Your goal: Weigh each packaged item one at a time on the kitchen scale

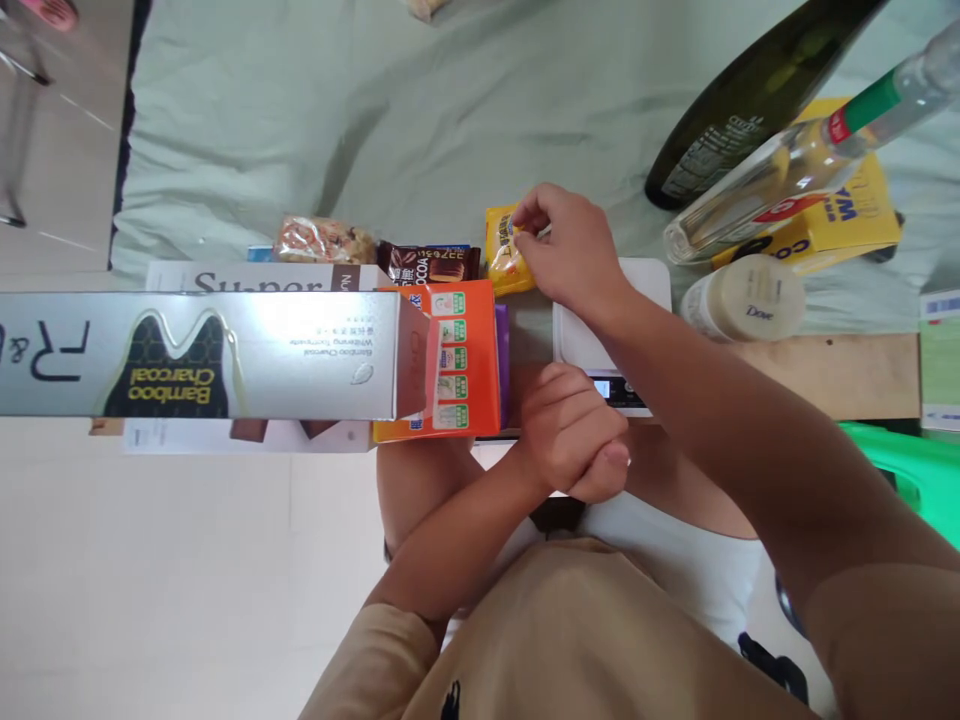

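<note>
My right hand reaches over the table's near side, its thumb and fingertips pinched at the right edge of a small yellow snack packet. The packet lies next to a dark brown cocoa biscuit packet. Closer to my body, my left hand is closed with the fingers curled inward; what it holds, if anything, is hidden. A white kitchen scale with a lit display sits partly under my right wrist and forearm. Just left of my left hand stands an orange box with a purple item behind it.
A long silver toothpaste box juts out at left over a white box. A clear-wrapped snack lies behind. At right are a dark green bottle, a clear bottle, a yellow box and a Dove jar.
</note>
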A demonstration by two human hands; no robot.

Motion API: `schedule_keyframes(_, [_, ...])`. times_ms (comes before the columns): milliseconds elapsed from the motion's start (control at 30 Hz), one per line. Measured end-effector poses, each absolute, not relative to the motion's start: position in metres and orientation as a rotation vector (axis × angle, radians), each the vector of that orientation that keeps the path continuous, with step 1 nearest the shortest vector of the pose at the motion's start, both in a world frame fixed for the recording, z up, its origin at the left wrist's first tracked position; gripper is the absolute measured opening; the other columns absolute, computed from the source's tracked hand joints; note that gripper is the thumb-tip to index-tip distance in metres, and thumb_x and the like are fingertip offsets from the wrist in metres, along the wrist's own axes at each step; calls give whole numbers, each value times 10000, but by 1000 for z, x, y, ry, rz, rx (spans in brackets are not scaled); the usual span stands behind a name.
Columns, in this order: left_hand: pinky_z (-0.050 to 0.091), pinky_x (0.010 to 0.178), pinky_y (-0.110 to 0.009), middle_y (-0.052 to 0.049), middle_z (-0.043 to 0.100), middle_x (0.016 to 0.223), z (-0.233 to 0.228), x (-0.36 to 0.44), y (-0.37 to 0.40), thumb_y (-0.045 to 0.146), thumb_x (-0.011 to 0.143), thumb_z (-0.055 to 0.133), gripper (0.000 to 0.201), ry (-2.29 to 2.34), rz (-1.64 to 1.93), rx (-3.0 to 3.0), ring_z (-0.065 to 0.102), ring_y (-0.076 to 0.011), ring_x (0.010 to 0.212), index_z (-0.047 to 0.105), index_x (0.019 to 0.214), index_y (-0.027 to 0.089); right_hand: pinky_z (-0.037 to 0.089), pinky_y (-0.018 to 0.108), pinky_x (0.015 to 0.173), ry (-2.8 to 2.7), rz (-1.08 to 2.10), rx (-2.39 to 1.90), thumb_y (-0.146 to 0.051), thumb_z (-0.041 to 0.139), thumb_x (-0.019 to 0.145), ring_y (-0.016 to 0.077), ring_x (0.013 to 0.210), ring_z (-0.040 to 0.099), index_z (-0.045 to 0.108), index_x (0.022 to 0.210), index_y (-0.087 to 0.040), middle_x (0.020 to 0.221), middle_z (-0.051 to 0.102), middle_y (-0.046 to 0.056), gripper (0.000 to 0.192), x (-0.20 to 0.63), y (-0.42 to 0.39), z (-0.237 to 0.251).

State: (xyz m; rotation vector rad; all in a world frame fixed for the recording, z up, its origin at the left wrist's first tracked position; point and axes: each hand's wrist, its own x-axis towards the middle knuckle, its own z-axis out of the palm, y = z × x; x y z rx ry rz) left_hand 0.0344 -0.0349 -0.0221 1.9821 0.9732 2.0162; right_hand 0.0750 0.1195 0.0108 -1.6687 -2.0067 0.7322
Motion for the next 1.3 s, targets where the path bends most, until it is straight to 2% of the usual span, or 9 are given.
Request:
schedule_keyframes(267, [409, 604, -336, 19, 419, 503, -21, 37, -35, 291, 1024, 338, 383, 1005, 2023, 1998, 424, -169, 566, 444, 660, 237, 559, 464, 1014, -2276, 651, -1712, -136, 646, 863, 283, 1090, 707, 707, 942, -242, 1105, 793, 69, 146, 72, 118, 17])
schedule_keyframes(533, [410, 609, -336, 19, 441, 512, -21, 38, -35, 265, 1005, 363, 346, 1004, 1996, 2004, 433, -165, 568, 453, 672, 235, 540, 393, 1014, -2481, 659, -1710, -116, 585, 880, 243, 1085, 711, 722, 1050, -233, 1156, 792, 58, 248, 67, 115, 37])
schedule_keyframes(667, [410, 611, -340, 20, 454, 520, -21, 38, -36, 264, 1005, 377, 326, 993, 2003, 1995, 437, -171, 577, 458, 690, 236, 529, 429, 1015, -2525, 615, -1770, -125, 538, 909, 280, 1150, 693, 716, 1117, -234, 1197, 776, 80, 295, 71, 113, 43])
schedule_keyframes(767, [413, 621, -347, 16, 465, 524, -21, 36, -37, 264, 1007, 376, 332, 993, 1980, 2003, 448, -176, 587, 460, 687, 236, 528, 480, 1017, -2597, 503, -1738, -180, 518, 954, 309, 1169, 668, 715, 1047, -236, 1263, 737, 99, 225, 72, 111, 43])
schedule_keyframes(867, [419, 640, -344, 13, 466, 523, -19, 34, -38, 260, 1003, 378, 343, 1009, 1937, 2012, 458, -174, 592, 467, 672, 233, 522, 542, 1043, -2696, 359, -1683, -206, 566, 951, 312, 1142, 647, 682, 910, -227, 1112, 744, 90, 124, 72, 111, 37])
schedule_keyframes(967, [423, 657, -344, 8, 474, 528, -18, 33, -39, 261, 995, 383, 349, 1019, 1908, 2012, 468, -173, 596, 483, 662, 232, 522, 556, 1037, -2738, 301, -1620, -219, 583, 951, 281, 1073, 631, 637, 840, -227, 993, 730, 79, 123, 73, 116, 25])
schedule_keyframes(1100, [426, 666, -345, 7, 481, 535, -16, 33, -39, 259, 997, 386, 355, 1014, 1886, 2017, 464, -169, 600, 504, 664, 228, 506, 526, 1039, -2660, 374, -1479, -191, 620, 906, 276, 1042, 630, 644, 889, -242, 1025, 726, 78, 59, 78, 124, 6])
schedule_keyframes(1200, [430, 665, -342, 8, 486, 532, -16, 33, -39, 257, 1001, 387, 357, 1011, 1881, 2022, 465, -167, 604, 500, 664, 226, 493, 469, 1051, -2601, 514, -1402, -180, 624, 892, 262, 1049, 642, 664, 928, -250, 1062, 733, 63, 88, 80, 126, -2])
schedule_keyframes(1300, [420, 661, -348, 7, 493, 528, -17, 34, -39, 258, 1002, 385, 366, 1002, 1876, 2031, 472, -168, 602, 493, 655, 226, 480, 485, 1067, -2615, 602, -1418, -187, 611, 900, 282, 1095, 655, 694, 1011, -257, 1184, 733, 72, 155, 80, 125, 1])
